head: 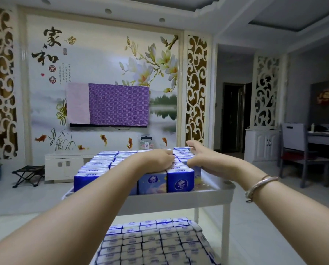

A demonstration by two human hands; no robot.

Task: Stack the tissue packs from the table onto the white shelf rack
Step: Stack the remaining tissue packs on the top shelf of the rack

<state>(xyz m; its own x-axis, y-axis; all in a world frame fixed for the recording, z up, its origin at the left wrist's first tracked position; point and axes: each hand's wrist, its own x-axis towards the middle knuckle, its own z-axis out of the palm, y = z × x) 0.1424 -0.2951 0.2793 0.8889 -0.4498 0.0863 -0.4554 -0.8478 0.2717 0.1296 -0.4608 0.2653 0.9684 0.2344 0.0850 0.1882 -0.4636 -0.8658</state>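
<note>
Both hands up on top tier of white shelf rack. Left hand rests knuckles-up on tissue packs, fingers curled under, can't tell if gripping any. Right hand just beside it, fingers straight, pressing right-side packs. Packs fill tier upright; lower tier packs also full.

Two bare arms show, with no sleeves on them at all. The left hand wears nothing. Near the right hand, the wrist wears a thin, shiny, pinkish-gold metal bangle that loops around it. No rings can be made out on the fingers.
</note>
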